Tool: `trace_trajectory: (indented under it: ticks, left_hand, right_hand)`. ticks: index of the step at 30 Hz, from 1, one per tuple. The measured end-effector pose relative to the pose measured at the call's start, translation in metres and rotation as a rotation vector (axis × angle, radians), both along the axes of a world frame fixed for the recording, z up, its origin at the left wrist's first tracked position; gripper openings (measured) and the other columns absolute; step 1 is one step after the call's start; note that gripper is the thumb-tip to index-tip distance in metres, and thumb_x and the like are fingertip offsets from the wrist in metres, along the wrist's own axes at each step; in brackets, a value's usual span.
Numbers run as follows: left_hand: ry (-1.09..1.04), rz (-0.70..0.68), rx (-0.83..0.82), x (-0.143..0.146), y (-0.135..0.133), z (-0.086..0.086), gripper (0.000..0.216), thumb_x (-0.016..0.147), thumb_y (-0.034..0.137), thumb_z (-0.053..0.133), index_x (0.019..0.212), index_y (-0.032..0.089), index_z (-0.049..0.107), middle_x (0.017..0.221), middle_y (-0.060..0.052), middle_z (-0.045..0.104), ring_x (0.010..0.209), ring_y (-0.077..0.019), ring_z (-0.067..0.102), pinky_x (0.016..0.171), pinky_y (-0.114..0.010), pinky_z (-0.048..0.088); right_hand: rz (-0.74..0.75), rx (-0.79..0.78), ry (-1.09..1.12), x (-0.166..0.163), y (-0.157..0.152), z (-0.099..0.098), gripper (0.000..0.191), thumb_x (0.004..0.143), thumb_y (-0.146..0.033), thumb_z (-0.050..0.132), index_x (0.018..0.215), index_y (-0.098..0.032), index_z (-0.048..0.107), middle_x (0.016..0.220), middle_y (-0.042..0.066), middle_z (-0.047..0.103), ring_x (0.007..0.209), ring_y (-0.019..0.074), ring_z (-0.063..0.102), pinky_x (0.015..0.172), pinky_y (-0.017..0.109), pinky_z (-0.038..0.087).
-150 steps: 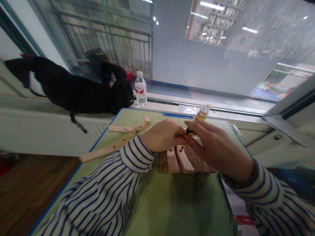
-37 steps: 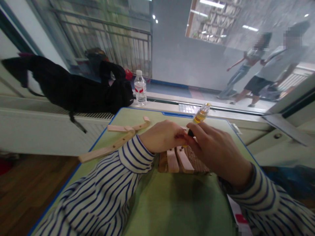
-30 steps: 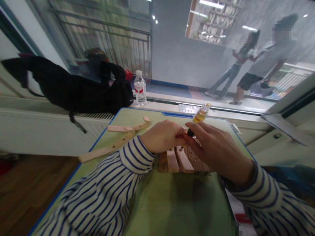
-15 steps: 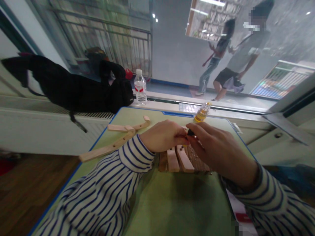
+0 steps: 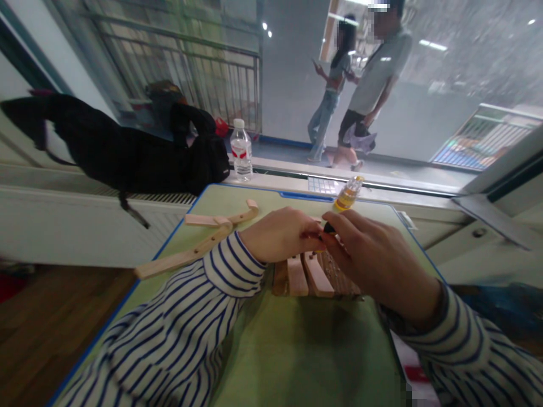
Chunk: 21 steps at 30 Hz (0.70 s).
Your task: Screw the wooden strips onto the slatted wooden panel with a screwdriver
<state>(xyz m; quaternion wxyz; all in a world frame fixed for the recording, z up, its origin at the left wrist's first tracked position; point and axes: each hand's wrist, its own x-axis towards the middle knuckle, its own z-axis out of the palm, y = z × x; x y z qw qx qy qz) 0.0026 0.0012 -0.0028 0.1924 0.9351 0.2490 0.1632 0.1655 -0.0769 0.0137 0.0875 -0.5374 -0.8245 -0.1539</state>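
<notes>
Around the work, we see a green table [image 5: 288, 350] with a blue edge; on its left side lie 2 curved wooden strips [image 5: 184, 261], the nearer partly behind the left striped sleeve [image 5: 178, 333]. A bottle [image 5: 241, 154] stands upright on the window sill [image 5: 275, 181] beside a black bag [image 5: 148, 158], and behind the glass we see 2 people [image 5: 375, 79].

The screwdriver [image 5: 348, 194] tilts above the wooden board [image 5: 280, 282], its clear and yellow handle leaning away to the right. The right hand [image 5: 377, 257] has thumb and fingers closed round its black collar. The left hand [image 5: 284, 232] has its fingers bent, tips drawn together just beside that collar; we cannot tell whether they grip the shaft. Both hands block our view of the tip and the board's far part, while 2 pale wooden pieces [image 5: 298, 280] show side by side on its near part.

Compared with 0.5 s ago, the 2 people have moved to the left; both hands, the screwdriver and the strips look nearly unchanged to us.
</notes>
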Motion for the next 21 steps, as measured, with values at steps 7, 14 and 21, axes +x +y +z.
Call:
trace_trajectory:
  ticks: [7, 14, 21]
  left_hand:
    - [-0.007, 0.072, 0.038, -0.0004, -0.0046, 0.0047, 0.021, 0.080, 0.031, 0.059, 0.068, 0.016, 0.068, 0.051, 0.003, 0.056, 0.049, -0.0072, 0.049, 0.049, -0.020, 0.026]
    - [-0.031, 0.023, 0.051, -0.0031, -0.0011, -0.0015, 0.025, 0.082, 0.035, 0.058, 0.069, 0.017, 0.068, 0.052, 0.004, 0.056, 0.050, -0.0082, 0.050, 0.050, -0.021, 0.026]
    - [-0.016, 0.023, 0.043, -0.0012, -0.0007, -0.0021, 0.021, 0.083, 0.032, 0.057, 0.073, 0.018, 0.068, 0.056, 0.004, 0.059, 0.052, -0.0080, 0.052, 0.051, -0.021, 0.028]
  right_hand:
    - [0.008, -0.012, 0.006, -0.0013, 0.0018, 0.0019, 0.020, 0.091, -0.031, 0.041, 0.102, -0.019, 0.053, 0.089, 0.004, 0.061, 0.072, 0.0176, 0.056, 0.059, 0.028, 0.033]
    - [0.105, -0.129, 0.126, 0.0040, 0.0016, 0.0039, 0.027, 0.091, -0.027, 0.040, 0.115, -0.019, 0.049, 0.101, 0.007, 0.063, 0.079, 0.0172, 0.058, 0.062, 0.027, 0.037]
    - [0.048, -0.070, 0.046, 0.0042, 0.0010, 0.0011, 0.029, 0.091, -0.030, 0.039, 0.117, -0.019, 0.049, 0.099, 0.006, 0.064, 0.072, 0.0165, 0.057, 0.056, 0.027, 0.033]
